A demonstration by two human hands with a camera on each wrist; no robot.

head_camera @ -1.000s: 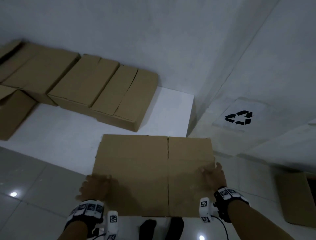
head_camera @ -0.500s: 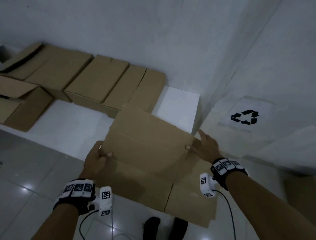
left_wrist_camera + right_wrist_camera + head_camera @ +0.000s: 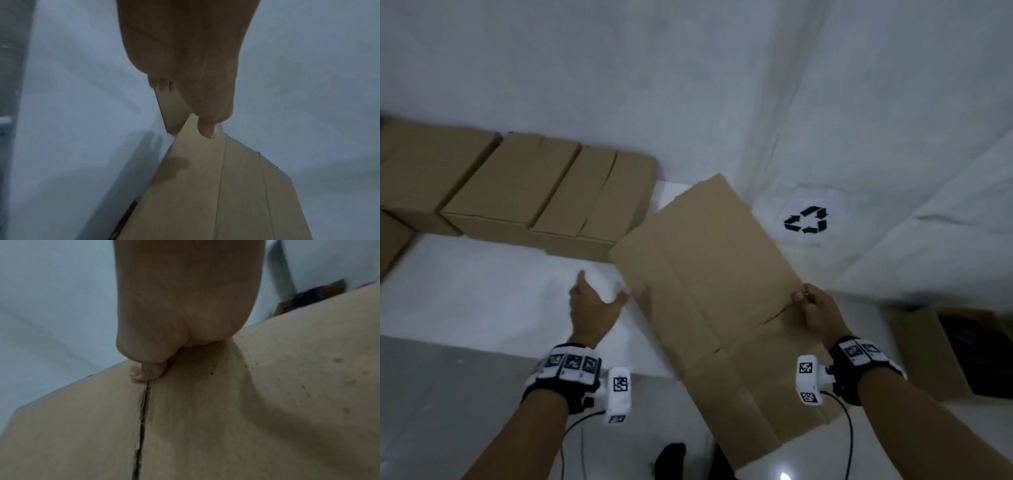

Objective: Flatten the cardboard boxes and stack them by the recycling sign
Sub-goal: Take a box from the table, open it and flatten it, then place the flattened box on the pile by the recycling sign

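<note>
A flattened brown cardboard box (image 3: 715,284) is held tilted above the floor, its far corner pointing at the wall beside the black recycling sign (image 3: 806,219). My right hand (image 3: 815,308) pinches its right edge, thumb on top by a slit (image 3: 144,402) in the right wrist view. My left hand (image 3: 594,305) is at the sheet's left edge with straight fingers, and only the thumb reaches the cardboard (image 3: 205,194). Several unflattened boxes (image 3: 517,192) stand in a row along the back wall.
An open box (image 3: 941,353) with dark contents sits on the floor at the right. White sheeting covers the walls and the floor by the sign. Grey tiles lie in front. My dark shoes (image 3: 671,459) are under the sheet's near end.
The sheet has come up off the floor and swung right toward the sign. My left hand has let go of its left edge and opened. My right hand keeps its grip.
</note>
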